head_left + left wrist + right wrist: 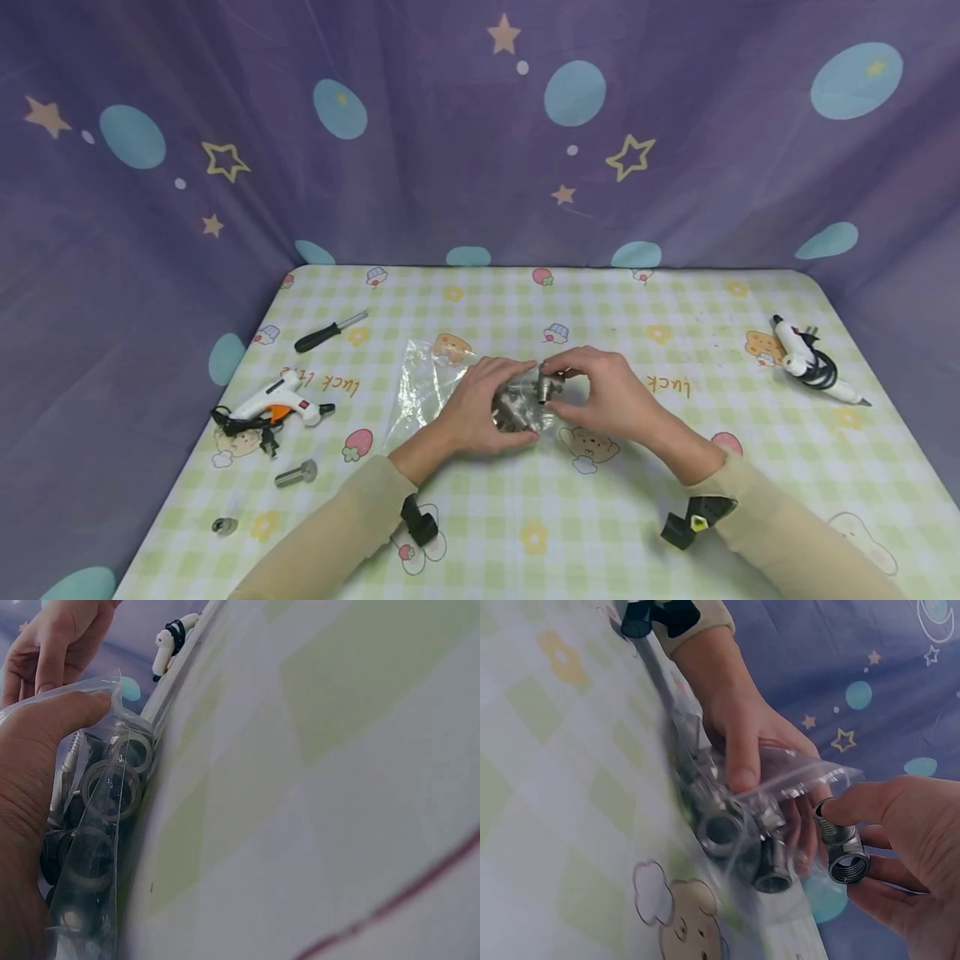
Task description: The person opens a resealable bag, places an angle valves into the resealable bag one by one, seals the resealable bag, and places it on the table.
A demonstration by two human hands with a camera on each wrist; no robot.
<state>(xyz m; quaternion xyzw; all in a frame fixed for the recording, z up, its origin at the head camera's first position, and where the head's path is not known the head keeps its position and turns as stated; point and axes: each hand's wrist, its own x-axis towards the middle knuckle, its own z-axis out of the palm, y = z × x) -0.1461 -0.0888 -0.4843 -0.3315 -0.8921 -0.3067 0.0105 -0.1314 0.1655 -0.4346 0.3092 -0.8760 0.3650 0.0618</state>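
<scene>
Inside the green-checked tabletop's edges, the left hand gripped a clear plastic bag, apparently steadying it; the right hand pinched a silvery threaded metal fitting

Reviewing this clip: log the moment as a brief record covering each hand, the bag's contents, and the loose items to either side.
Left hand: grips clear plastic bag
Right hand: pinches threaded metal fitting
Bag contents: more metal fittings
Loose, left: screwdriver, glue gun, bolt-like metal piece, small metal piece
Loose, right: white tool with black cord
</scene>
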